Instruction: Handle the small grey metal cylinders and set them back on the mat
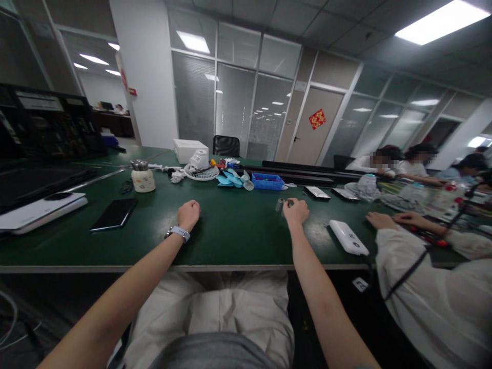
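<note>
My left hand (188,213) rests on the green table (230,236) as a closed fist, a watch on its wrist, and nothing shows in it. My right hand (295,210) lies further right with its fingers curled around a small grey cylinder (279,204) that pokes out on its left side. Both forearms reach out from the table's near edge.
A black phone (114,213) and a white flat device (38,211) lie at left. A cream jar (143,177), white fan (200,166), blue fan blades (232,179) and blue tray (267,181) stand beyond. A white power bank (348,237) lies right, beside a co-worker's hands (380,220).
</note>
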A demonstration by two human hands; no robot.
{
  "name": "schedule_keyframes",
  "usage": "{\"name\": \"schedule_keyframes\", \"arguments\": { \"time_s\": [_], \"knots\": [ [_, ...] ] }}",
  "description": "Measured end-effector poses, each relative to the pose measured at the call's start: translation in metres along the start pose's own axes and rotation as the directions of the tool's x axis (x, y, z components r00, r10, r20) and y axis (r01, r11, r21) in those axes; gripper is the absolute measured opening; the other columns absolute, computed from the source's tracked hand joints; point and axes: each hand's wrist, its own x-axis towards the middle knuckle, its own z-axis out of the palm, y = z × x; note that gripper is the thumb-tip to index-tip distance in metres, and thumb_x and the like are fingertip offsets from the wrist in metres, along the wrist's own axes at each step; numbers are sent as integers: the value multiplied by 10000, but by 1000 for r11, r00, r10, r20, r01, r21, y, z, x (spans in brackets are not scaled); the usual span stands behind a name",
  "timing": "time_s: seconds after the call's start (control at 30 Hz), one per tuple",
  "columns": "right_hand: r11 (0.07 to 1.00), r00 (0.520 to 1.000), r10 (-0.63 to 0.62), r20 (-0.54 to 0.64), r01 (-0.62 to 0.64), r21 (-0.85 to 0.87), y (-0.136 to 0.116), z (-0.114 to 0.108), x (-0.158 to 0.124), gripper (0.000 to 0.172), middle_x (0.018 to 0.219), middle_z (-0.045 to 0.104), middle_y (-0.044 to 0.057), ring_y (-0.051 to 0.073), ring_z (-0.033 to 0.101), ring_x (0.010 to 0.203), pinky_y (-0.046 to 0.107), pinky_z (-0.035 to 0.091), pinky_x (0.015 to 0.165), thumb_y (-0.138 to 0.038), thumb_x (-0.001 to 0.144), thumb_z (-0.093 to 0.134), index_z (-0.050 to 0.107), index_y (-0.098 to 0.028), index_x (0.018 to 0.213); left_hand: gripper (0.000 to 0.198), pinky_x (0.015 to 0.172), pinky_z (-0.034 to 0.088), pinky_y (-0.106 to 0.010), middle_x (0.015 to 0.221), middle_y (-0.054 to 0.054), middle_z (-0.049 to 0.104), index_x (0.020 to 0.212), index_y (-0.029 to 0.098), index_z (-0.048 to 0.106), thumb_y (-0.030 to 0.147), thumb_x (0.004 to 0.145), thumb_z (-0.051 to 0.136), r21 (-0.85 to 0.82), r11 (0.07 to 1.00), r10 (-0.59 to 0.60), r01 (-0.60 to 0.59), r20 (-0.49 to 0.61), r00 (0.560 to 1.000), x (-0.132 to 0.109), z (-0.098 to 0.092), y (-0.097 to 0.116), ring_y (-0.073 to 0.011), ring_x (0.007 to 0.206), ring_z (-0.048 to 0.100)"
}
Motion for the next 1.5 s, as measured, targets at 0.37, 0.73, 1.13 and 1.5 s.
{"name": "schedule_keyframes", "arguments": {
  "time_s": [0.37, 0.73, 1.13, 1.5],
  "knots": [
    [997, 990, -64, 125, 70, -40, 6, 22, 10, 462, 1136, 540, 143, 294, 432, 1074, 415, 294, 896, -553, 787, 570, 693, -193, 1051, 257, 641, 389, -261, 744, -36, 682, 642, 225, 617, 204, 746, 383, -40, 999, -17, 17, 8, 1000, -2, -2, 2, -187, 736, 595],
    [991, 991, -120, 60, 123, -48, 6, 26, 18, 439, 1165, 527, 124, 293, 354, 1124, 451, 213, 979, -562, 721, 600, 739, -211, 944, 258, 638, 381, -263, 728, -36, 675, 638, 223, 613, 217, 749, 381, -36, 999, 7, -7, 7, 1000, 1, 2, -2, -186, 720, 585],
    [960, 981, -140, 136, 168, -225, -13, 16, 18, 491, 1337, 441, 173, 371, 207, 1294, 615, 55, 1028, -576, 717, 574, 737, -187, 969, 262, 657, 404, -262, 749, -35, 688, 673, 229, 644, 221, 754, 394, -57, 998, 0, 1, 16, 1000, 0, 2, -2, -187, 735, 604],
    [933, 920, -345, 185, 357, -35, -88, 23, -23, 379, 1455, 339, 115, 357, 109, 1370, 606, 4, 1050, -498, 672, 695, 737, -240, 946, 270, 657, 400, -264, 755, -36, 691, 668, 225, 644, 218, 755, 388, -36, 999, 30, -29, 32, 999, -2, 1, 2, -188, 738, 603]
  ]
}}
